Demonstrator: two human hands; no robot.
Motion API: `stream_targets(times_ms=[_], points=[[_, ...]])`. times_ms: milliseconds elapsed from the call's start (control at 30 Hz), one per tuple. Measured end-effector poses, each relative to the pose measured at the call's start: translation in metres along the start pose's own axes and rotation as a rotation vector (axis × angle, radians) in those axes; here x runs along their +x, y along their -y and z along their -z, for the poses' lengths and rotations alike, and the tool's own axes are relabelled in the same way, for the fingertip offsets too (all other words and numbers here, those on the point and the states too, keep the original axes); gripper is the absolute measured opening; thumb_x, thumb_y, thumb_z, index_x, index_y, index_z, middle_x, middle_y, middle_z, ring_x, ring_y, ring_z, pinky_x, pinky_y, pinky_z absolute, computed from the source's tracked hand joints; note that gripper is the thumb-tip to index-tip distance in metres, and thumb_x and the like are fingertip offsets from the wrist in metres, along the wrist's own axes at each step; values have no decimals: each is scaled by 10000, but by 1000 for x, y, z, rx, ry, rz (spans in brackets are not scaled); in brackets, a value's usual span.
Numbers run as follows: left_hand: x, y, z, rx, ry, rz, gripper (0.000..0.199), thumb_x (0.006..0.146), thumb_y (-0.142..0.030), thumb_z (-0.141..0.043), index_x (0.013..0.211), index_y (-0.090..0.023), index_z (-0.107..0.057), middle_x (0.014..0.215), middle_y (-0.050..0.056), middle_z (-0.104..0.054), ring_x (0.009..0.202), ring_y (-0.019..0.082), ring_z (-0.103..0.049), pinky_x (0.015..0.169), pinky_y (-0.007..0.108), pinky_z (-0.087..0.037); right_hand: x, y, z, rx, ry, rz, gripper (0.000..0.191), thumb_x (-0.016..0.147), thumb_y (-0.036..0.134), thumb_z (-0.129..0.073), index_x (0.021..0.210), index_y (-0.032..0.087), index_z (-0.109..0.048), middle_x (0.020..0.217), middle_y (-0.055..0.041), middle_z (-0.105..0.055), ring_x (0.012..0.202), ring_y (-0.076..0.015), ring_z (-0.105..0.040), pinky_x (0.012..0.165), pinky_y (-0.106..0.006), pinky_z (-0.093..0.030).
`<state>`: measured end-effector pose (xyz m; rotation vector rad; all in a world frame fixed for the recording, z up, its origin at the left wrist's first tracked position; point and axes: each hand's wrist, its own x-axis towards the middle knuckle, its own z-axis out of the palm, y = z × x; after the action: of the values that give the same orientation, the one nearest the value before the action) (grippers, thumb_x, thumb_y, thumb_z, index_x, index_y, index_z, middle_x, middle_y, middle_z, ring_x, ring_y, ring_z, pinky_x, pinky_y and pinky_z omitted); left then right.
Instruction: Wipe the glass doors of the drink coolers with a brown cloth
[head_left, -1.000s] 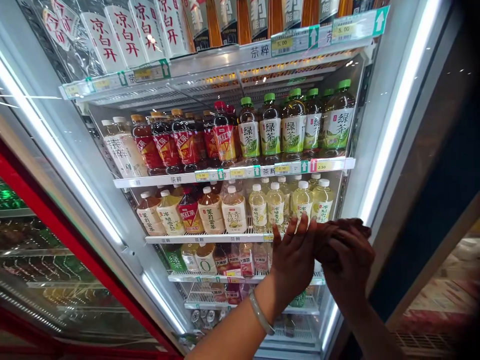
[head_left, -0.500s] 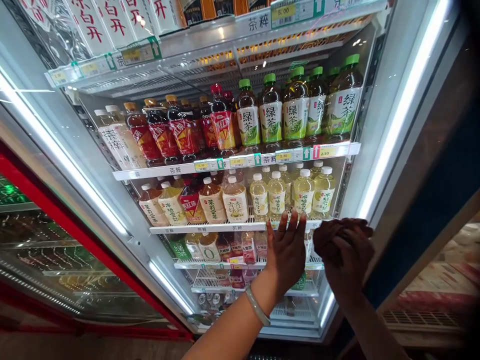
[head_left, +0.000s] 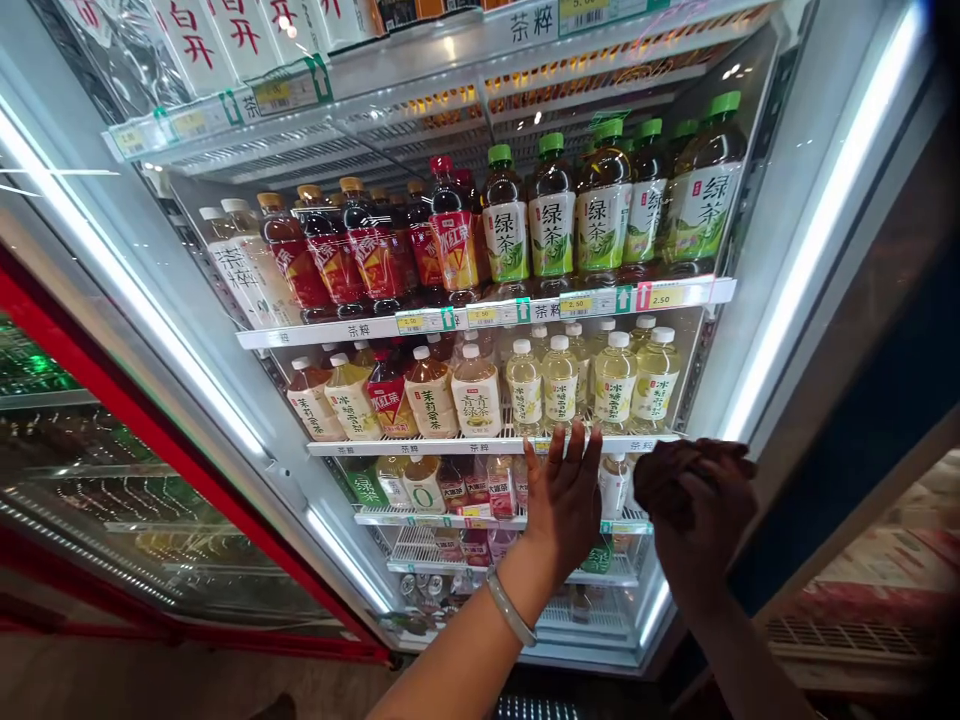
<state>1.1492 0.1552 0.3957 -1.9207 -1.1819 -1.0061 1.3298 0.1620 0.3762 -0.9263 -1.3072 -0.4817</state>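
Your right hand (head_left: 705, 530) clutches a dark, bunched cloth (head_left: 654, 490); your left hand (head_left: 564, 500) is open.
The cloth sits in your curled right fingers, in front of the right side of the lit drinks cooler (head_left: 806, 230), just beside your left hand. Your left fingers point upward before a shelf edge (head_left: 420, 447), with a pale bangle (head_left: 511, 608) at that wrist; whether they touch anything, I cannot tell. Beyond them stand white-capped bottles (head_left: 615, 385).

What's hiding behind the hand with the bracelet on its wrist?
Behind the left hand are fridge shelves. A white-capped bottle peeks out on the right, pinkish drinks on the left. Whatever stands straight behind it is covered.
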Motion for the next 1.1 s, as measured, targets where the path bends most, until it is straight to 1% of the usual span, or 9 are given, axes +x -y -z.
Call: stream_targets(times_ms=[67,167,300,433,600,767,867,967,1100], points=[[-3,-1,-2,16,4,-7,692,913,-136,-554,1585,-129,-388,1651,101,-418,1632,273,-69,1306,605,63,-3,22,-11,67,34,79,236,781,181,-783,979,242,-670,1126,-60,-639,1160,-280,-630,1023,-545,-522],[-3,1,-3,37,22,-5,675,939,-180,-572,1590,-163,-392,1652,99,-418,1630,280,-86,1304,610,66,22,40,-22,107,60,168,231,829,161,-746,1026,262,-678,1162,-56,-640,1267,-290,-582,1088,-557,-491],[-2,10,1,33,22,28,667,934,-134,-547,1583,-168,-401,1606,96,-494,1631,254,-88,1302,603,72,53,23,-17,84,24,237,285,814,187,-768,1069,270,-674,1150,-32,-673,1202,-272,-636,1140,-569,-452],[-2,17,3,57,-1,40,657,925,-125,-554,1568,-180,-429,1582,91,-530,1631,238,-90,1304,590,60,23,8,-15,-44,-20,229,273,801,195,-794,1044,236,-676,1242,-86,-630,1296,-344,-580,1102,-597,-474],[-5,20,4,109,27,10,616,964,-255,-600,1560,-210,-452,1588,112,-518,1624,270,-139,1300,611,27,-14,27,-31,-43,77,322,225,788,262,-826,960,248,-681,1217,-79,-604,1369,-362,-499,1077,-575,-499],[-8,27,6,124,73,51,670,962,-232,-585,1601,-242,-383,1641,109,-442,1619,293,-166,1294,638,-11,34,25,-35,11,45,379,241,785,188,-804,981,291,-710,1238,-33,-639,1381,-319,-496,1147,-579,-434],[-10,34,9,107,59,68,709,951,-183,-556,1622,-222,-331,1669,107,-393,1626,280,-131,1298,624,-4,48,12,-29,-19,-24,338,237,749,192,-850,931,239,-705,1251,-68,-641,1386,-374,-495,1127,-605,-438],[-14,39,13,107,47,81,713,949,-168,-550,1624,-215,-323,1677,102,-375,1630,264,-107,1301,615,6,22,14,-26,-20,-26,279,263,718,202,-877,912,230,-701,1196,-71,-643,1286,-371,-577,1075,-597,-480],[-17,43,20,108,55,77,703,968,-230,-560,1626,-212,-314,1669,101,-388,1630,244,-106,1306,589,26,-24,43,-38,21,87,249,215,770,225,-829,946,266,-711,1181,-49,-644,1296,-328,-560,1066,-553,-505]])
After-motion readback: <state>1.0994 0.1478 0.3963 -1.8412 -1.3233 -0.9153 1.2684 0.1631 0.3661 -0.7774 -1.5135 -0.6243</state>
